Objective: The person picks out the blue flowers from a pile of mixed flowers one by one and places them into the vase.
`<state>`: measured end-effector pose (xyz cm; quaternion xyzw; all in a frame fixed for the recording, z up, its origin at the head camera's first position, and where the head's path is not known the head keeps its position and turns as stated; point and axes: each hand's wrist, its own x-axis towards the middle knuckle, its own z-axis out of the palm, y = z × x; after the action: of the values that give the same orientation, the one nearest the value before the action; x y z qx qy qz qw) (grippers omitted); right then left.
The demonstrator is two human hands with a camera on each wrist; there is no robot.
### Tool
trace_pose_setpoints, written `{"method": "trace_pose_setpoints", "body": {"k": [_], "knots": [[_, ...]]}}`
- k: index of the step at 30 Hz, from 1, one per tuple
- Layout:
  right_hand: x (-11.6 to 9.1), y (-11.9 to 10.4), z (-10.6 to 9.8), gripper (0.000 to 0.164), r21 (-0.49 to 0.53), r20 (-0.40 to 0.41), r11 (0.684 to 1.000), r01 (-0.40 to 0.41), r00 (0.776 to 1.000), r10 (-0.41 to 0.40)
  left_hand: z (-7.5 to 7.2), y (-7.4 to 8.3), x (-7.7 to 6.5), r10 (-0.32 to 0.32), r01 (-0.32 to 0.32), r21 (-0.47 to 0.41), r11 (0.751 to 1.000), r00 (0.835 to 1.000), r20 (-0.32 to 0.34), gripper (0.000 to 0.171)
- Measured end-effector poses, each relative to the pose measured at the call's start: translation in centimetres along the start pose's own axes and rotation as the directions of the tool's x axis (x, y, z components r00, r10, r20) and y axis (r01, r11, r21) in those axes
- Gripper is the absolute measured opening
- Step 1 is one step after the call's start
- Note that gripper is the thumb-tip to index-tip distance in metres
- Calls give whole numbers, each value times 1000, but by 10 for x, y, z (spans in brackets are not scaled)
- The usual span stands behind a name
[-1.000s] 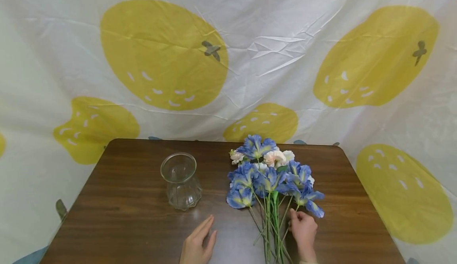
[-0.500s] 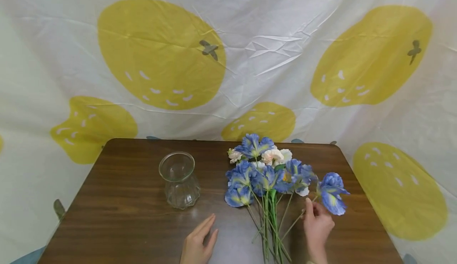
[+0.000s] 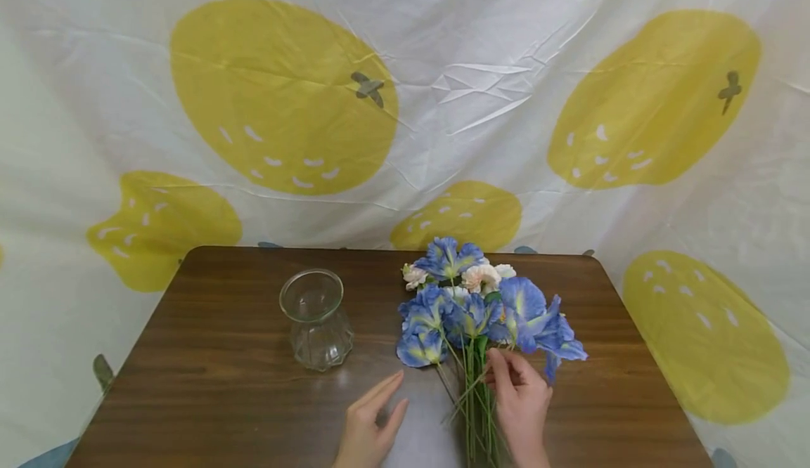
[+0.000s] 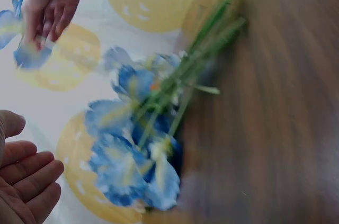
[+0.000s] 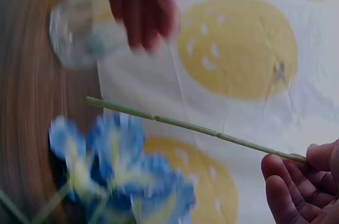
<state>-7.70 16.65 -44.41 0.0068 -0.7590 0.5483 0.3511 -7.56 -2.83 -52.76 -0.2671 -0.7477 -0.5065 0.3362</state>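
Observation:
My right hand (image 3: 522, 405) pinches a single blue iris (image 3: 560, 341) by its green stem (image 5: 185, 124). The bloom leans out to the right, and the stem's bare end points lower left across other stems in the head view. A bunch of blue irises (image 3: 433, 310) lies on the table, blooms toward the back and stems (image 3: 470, 412) toward the front. Left of those stems, my left hand (image 3: 373, 422) holds nothing, its fingers extended and thumb apart. In the left wrist view the left palm (image 4: 24, 187) faces up beside the blooms.
A clear glass vase (image 3: 321, 341) with a wide rim stands upright, left of the flowers. Pale pink and white flowers (image 3: 481, 278) lie among the irises at the back. Behind the brown wooden table (image 3: 215, 355) hangs a white cloth (image 3: 443, 131) with yellow fruit prints.
My right hand has drawn one iris out of the bunch to the right, then come back left with it, raised. The left hand has shifted slightly right toward the stems.

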Motion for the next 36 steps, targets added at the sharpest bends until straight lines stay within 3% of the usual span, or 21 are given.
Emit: {"method": "trace_pose_setpoints", "body": {"k": [8,16,19,25,28,36], "knots": [[-11,-12,26,11,128,107,992,7,994,-21,6,11,11,4,-2,-55,998,999,43,37],[-13,-20,42,14,226,151,967,122,976,-159,4,27,24,21,-20,-74,997,1000,9,40],[-14,-21,46,13,252,156,959,131,972,-174,2,34,30,29,-30,-76,997,1000,-11,36],[-17,-21,49,15,200,151,966,164,969,-196,7,21,19,24,-25,-93,995,1000,-15,29],[-18,-19,51,17,170,143,968,185,967,-210,8,15,13,-6,7,-120,993,1000,2,24],[-20,-14,55,19,168,137,955,245,953,-269,5,11,14,32,-34,-115,993,999,-23,24]]}}
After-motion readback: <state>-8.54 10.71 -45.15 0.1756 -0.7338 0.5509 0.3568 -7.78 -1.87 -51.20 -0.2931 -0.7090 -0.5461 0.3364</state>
